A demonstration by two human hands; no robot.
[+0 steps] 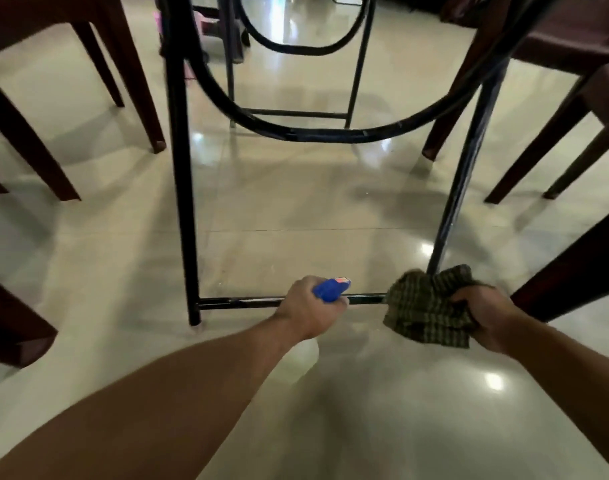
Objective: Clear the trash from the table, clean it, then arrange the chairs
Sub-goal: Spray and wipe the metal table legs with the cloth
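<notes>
I look low, under the table, at its black metal frame (182, 188) with a curved brace and a low crossbar (240, 301) near the floor. My left hand (306, 306) grips a spray bottle with a blue trigger head (331, 289); its pale body hangs below my wrist. My right hand (483, 317) clutches a green checked cloth (428, 306), which is pressed against the right end of the crossbar at the foot of the right table leg (466, 174). The tabletop is out of sight.
Dark brown chairs stand on both sides: legs at the left (26, 147) and at the right (545, 140), with one more leg at the near right (573, 268). The glossy beige tile floor (296, 209) reflects ceiling lights. A pink object (206, 26) sits beyond the table.
</notes>
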